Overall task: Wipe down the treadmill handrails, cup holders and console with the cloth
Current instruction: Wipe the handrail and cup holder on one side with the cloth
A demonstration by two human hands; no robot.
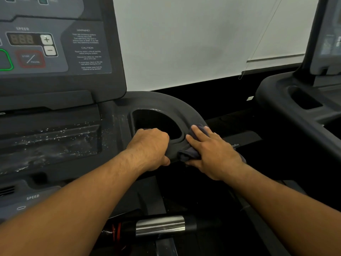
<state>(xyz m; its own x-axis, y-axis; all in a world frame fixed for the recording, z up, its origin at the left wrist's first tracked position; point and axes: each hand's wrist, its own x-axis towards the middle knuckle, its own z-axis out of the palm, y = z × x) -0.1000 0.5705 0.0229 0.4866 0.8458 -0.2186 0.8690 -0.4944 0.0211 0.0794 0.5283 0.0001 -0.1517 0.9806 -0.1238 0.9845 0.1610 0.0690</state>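
Two hands were kept at cup holder [156, 122]: left hand [149, 146] was curled over its rim, cloth [190, 154] was pressed onto handrail [166, 100] by right hand [215, 154], fingers [199, 134] kept flat, cup holder just left.

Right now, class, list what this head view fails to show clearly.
Head view:
1. Cup holder floor: too dark, and the left hand covers its near rim.
2. Cloth: mostly under the right hand.
3. Console: cut off by the left edge; its warning text is blurred.
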